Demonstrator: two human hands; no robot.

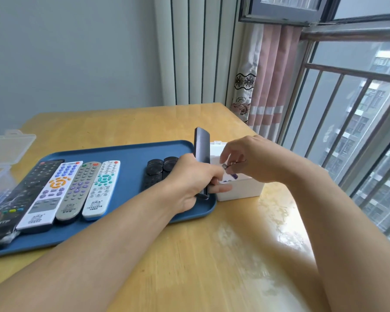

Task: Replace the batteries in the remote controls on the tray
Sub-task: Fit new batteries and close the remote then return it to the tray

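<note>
Wood is what I see first: a pale, glossy table (212,255) catching glare from the barred window (351,113) on the right, with a pink curtain (270,86) hanging past its far corner and a grey wall behind. On the table lies a blue tray (133,158) with rounded corners. Four remotes lie side by side on its left part: black (20,194), white (47,194), grey (77,192) and a smaller white one (101,190). Two more dark remotes (158,172) lie near its right end. My left hand (189,179) grips a slim black remote (202,154) upright over the tray's right edge. Just beside it stands a white box (241,190) (purple shapes inside, too blurred to name). My right hand (241,161) pinches a small battery (225,165) above that box. A clear plastic box (5,154), lid open, sits at the far left.
</note>
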